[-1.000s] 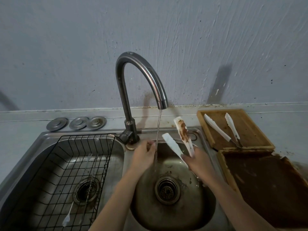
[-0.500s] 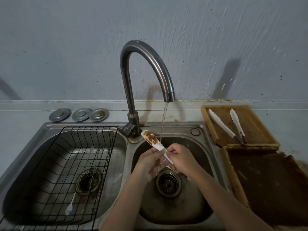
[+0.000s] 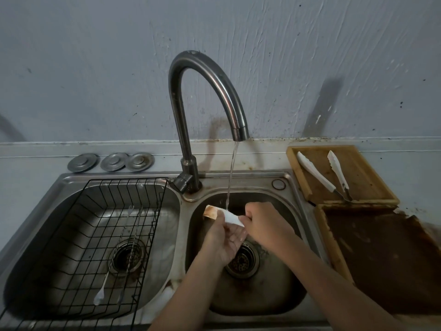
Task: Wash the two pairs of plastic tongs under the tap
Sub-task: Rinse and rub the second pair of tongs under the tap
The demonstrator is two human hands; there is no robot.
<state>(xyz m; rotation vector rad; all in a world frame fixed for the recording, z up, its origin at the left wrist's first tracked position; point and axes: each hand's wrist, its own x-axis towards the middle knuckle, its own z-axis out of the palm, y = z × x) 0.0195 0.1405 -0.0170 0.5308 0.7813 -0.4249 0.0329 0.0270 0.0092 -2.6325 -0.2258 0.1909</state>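
A white pair of plastic tongs (image 3: 228, 216) with a brown-stained tip lies across the right sink basin (image 3: 281, 292), right under the running stream from the tap (image 3: 212, 75). My right hand (image 3: 265, 223) grips its handle end. My left hand (image 3: 223, 240) is palm up beneath the tongs, thumb on the blade near the stain. A second white pair of tongs (image 3: 324, 174) rests spread apart on a small wooden board (image 3: 367, 185) to the right of the sink.
A black wire rack (image 3: 78, 249) sits in the left basin with a long thin utensil (image 3: 112, 261) in it. Three metal drain covers (image 3: 112, 161) lie on the ledge behind. A larger, brown-stained wooden board (image 3: 386, 266) sits at the right.
The tongs have been lowered and turned to lie nearly flat under the stream. My left hand has slid under them, palm up.
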